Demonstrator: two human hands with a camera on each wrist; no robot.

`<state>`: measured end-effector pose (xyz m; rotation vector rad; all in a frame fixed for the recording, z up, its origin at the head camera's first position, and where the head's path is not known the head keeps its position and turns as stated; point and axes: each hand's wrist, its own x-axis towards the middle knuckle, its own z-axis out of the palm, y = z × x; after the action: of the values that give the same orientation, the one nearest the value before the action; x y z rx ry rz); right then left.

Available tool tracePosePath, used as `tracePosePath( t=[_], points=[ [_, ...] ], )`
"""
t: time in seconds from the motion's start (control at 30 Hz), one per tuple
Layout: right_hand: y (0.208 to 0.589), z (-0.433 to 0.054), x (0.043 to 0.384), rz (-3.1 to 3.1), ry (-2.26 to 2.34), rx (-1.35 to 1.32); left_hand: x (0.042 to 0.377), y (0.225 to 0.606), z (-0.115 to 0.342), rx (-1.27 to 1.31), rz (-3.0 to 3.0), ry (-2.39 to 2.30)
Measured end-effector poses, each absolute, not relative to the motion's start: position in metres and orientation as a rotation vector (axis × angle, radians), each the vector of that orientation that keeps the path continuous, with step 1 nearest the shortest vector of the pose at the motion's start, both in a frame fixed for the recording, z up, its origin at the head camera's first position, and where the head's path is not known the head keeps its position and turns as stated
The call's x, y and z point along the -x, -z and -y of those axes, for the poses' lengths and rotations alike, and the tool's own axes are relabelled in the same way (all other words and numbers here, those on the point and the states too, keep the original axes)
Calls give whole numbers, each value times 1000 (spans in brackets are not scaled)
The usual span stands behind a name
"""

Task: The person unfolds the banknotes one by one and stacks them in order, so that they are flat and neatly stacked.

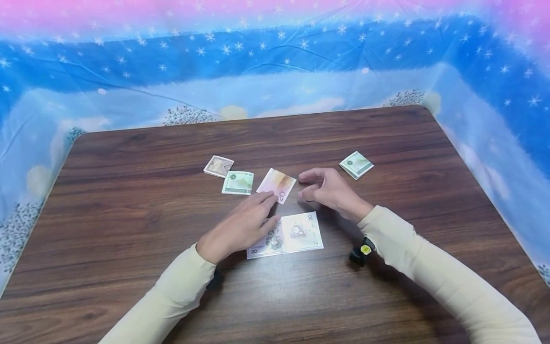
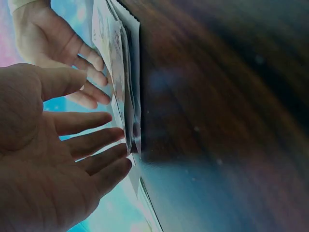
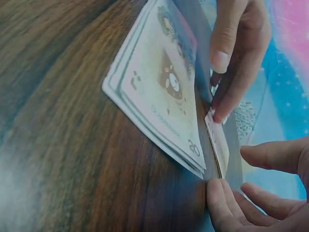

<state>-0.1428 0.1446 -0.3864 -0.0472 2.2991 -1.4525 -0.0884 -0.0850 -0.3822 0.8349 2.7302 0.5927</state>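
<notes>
My left hand (image 1: 245,222) reaches over the near stack of banknotes (image 1: 302,231), its straight fingers at the lower edge of a folded purple-and-orange banknote (image 1: 277,180). Just right of that note is my right hand (image 1: 333,191), thumb and fingers apart with nothing between them. In the right wrist view, the stack (image 3: 164,87) lies flat in several layers, marked 20 on its top note. The folded note (image 3: 218,140) shows beyond it, near the fingertips of both hands. The left palm covers part of the stack in the head view.
Left of the purple-and-orange note lie a folded green banknote (image 1: 238,184) and a folded brown one (image 1: 218,165), corners meeting. Another folded green banknote (image 1: 356,165) lies farther right. Everything rests on a dark wooden table (image 1: 129,267), with a patterned cloth (image 1: 258,52) hanging behind.
</notes>
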Motion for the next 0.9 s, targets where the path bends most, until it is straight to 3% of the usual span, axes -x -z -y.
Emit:
tracePosePath(
  t=[0.9],
  points=[
    [391,-141,149,-1997,1815,-201,91,382,83,-844,-2682,-632]
  ],
)
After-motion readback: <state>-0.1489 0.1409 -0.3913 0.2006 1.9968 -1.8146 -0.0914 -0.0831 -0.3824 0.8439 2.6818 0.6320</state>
